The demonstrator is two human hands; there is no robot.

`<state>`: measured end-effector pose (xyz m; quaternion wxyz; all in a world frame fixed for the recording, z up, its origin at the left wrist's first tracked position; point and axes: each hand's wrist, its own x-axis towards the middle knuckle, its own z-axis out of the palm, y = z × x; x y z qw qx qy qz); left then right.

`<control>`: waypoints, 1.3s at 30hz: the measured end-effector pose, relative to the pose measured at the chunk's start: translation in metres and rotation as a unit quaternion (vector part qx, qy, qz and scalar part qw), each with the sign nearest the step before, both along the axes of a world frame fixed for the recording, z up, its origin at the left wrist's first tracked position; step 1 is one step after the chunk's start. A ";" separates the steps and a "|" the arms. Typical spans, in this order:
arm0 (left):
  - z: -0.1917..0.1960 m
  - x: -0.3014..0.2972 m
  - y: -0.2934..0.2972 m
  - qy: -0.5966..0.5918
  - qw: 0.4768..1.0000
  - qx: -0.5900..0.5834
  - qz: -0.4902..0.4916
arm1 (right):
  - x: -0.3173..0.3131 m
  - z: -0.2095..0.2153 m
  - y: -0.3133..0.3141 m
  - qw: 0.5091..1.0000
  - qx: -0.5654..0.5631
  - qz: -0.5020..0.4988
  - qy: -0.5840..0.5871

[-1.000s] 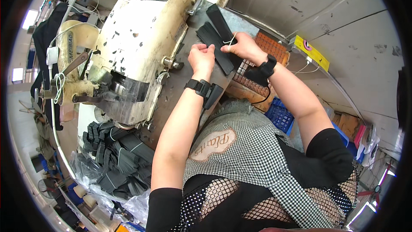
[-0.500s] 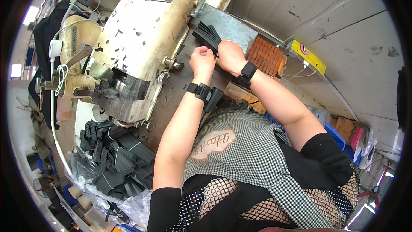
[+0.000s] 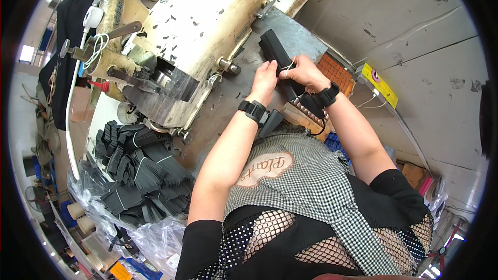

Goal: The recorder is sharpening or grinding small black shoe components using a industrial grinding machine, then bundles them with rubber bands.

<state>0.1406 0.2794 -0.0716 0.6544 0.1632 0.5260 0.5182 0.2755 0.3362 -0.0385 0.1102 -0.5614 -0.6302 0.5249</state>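
A bundle of flat black strips (image 3: 275, 47) is held over the metal worktop, its far end pointing away from me and slightly left. My left hand (image 3: 264, 81) is closed along the bundle's left side, fingertips pressed on it. On the other side my right hand (image 3: 306, 74) pinches at a thin white band (image 3: 288, 66) that crosses the bundle. How far the band goes round underneath is hidden. Both wrists carry black straps with small devices. Many similar banded bundles of black strips (image 3: 142, 173) lie heaped at my lower left.
A worn cream machine (image 3: 207, 18) fills the left and back of the worktop (image 3: 215, 109). Beyond my right hand lies an orange-brown beaded mat (image 3: 336, 74). A yellow box (image 3: 381, 86) hangs by the wall. Clear plastic bagging (image 3: 161, 241) surrounds the heap.
My right hand has moved right and nearer, apart from the left hand. The bundle, fanned out before, now sits compact and upright between my hands, with the white band across it. The view has shifted.
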 end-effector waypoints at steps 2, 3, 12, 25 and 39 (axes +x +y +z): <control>-0.003 0.003 -0.003 0.020 1.000 0.005 0.019 | 0.000 0.004 -0.009 0.999 -0.028 0.002 0.044; 0.011 0.007 -0.006 -0.013 0.999 0.009 0.038 | 0.004 0.004 -0.013 0.987 -0.081 -0.028 0.136; 0.077 0.000 -0.044 -0.072 0.993 0.085 0.023 | -0.008 0.040 -0.042 0.910 -0.247 -0.051 0.330; 0.102 -0.059 -0.079 -0.024 0.980 0.181 0.082 | -0.053 0.060 -0.061 0.866 -0.294 -0.041 0.403; 0.101 -0.073 -0.109 -0.057 0.980 0.169 0.087 | -0.072 0.062 -0.067 0.892 -0.299 0.032 0.337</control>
